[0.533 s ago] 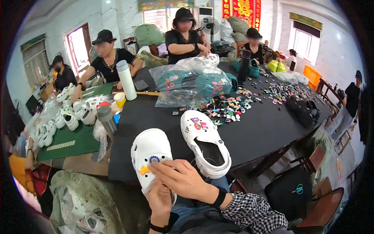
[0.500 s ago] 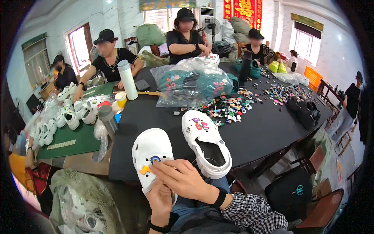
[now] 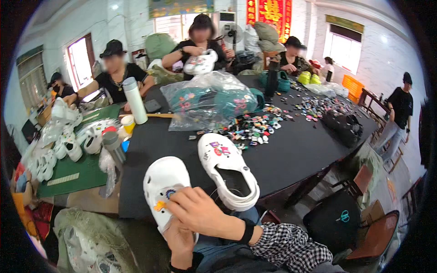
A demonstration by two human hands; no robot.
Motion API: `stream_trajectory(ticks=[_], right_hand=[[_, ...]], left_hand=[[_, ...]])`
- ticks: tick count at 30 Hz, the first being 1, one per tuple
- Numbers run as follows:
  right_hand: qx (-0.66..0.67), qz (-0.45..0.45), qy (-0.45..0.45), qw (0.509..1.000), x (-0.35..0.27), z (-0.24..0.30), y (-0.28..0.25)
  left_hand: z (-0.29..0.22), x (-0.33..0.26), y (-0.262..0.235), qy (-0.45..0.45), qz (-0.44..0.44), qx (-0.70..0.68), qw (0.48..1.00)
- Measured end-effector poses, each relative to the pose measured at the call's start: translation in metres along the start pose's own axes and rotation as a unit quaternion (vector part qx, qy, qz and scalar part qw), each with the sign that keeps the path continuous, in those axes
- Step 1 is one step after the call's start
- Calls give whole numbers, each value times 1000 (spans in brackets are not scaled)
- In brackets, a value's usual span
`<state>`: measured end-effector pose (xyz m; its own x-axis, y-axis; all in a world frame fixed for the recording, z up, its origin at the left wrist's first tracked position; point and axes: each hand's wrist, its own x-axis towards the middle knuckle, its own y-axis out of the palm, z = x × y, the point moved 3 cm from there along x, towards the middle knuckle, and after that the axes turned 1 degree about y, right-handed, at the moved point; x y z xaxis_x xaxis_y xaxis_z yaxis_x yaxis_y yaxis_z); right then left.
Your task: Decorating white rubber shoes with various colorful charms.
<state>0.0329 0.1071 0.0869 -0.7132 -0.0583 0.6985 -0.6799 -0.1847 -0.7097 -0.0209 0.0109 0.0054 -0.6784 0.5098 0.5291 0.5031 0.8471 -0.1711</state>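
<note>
My left hand [image 3: 178,239] grips the heel end of a white clog [image 3: 163,186] from below, at the near edge of the black table [image 3: 291,154]. My right hand [image 3: 200,213] lies across the top of that clog, fingertips pressing beside a small blue charm and a yellow one on its upper. A second white clog [image 3: 227,168] with coloured charms on its toe lies flat on the table just to the right, apart from both hands.
A spread of small coloured charms [image 3: 259,127] covers the table's middle and far right. A clear bag of teal clogs [image 3: 214,102] stands behind it, with a white flask [image 3: 135,100] at left. Several white clogs [image 3: 68,136] pile on a green mat. Other people work around the table; chairs [image 3: 346,223] stand at right.
My right hand has shifted slightly on the clog's upper; the clog stays in my left hand. The second clog has not moved.
</note>
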Motion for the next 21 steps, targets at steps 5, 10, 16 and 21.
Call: stream_trajectory(ticks=[5,10,16,21], right_hand=[[27,-1,-36,999,5,-1,0],[8,-49,-88,995,3,-1,5],[4,-35,-103,994,5,1,6],[8,-36,-116,993,9,3,7]], left_hand=[[13,1,8,-241,-74,-513,821],[2,6,2,-149,0,-388,910],[31,4,2,-216,-64,-557,799],[32,12,-1,-188,-17,-468,863]])
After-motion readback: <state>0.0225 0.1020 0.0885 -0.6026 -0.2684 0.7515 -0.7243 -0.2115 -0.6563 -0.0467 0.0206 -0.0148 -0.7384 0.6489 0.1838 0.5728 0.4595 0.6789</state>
